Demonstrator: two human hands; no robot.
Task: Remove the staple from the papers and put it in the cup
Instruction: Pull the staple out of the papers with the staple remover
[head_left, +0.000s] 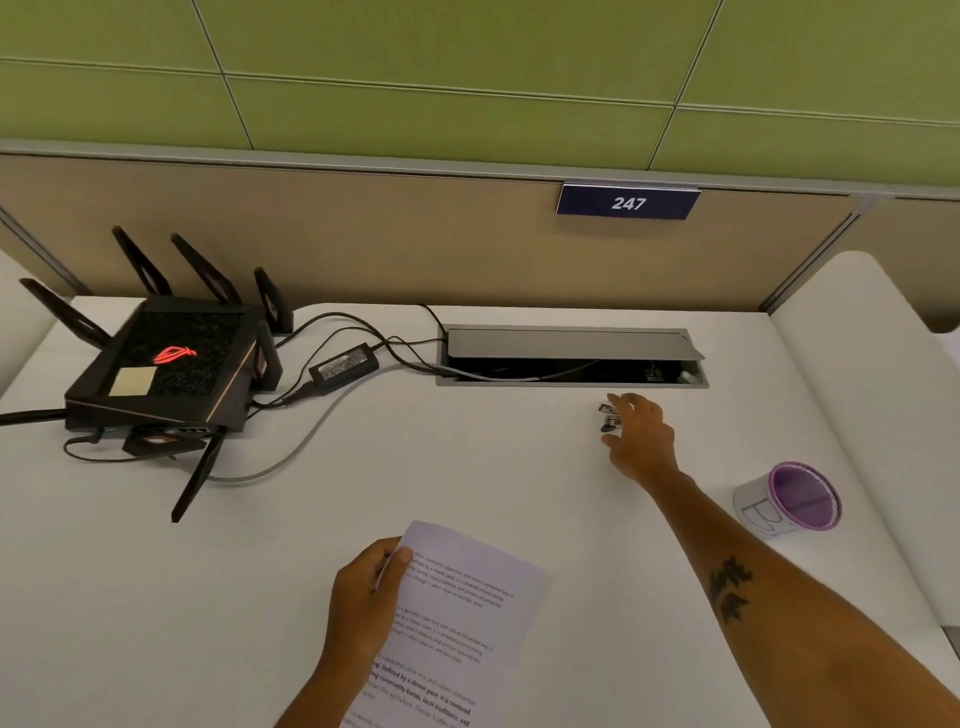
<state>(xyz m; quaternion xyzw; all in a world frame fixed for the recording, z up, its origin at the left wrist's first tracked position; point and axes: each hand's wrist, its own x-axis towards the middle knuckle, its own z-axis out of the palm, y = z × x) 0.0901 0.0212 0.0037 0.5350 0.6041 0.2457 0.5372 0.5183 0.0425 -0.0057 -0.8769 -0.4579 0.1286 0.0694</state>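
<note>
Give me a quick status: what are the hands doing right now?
Left hand grips papers at the top corner. Right hand open, reaching staple remover. Cup waits at right. Nothing in the way.

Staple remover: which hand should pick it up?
Right. The right hand is already spread open at the staple remover, fingers either side. The left hand is busy pinning the papers near their top corner.

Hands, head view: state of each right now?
Left hand: closed on the papers, gripping their left edge.
Right hand: fingers spread around the staple remover on the desk; whether it grips it yet cannot be told.
</note>
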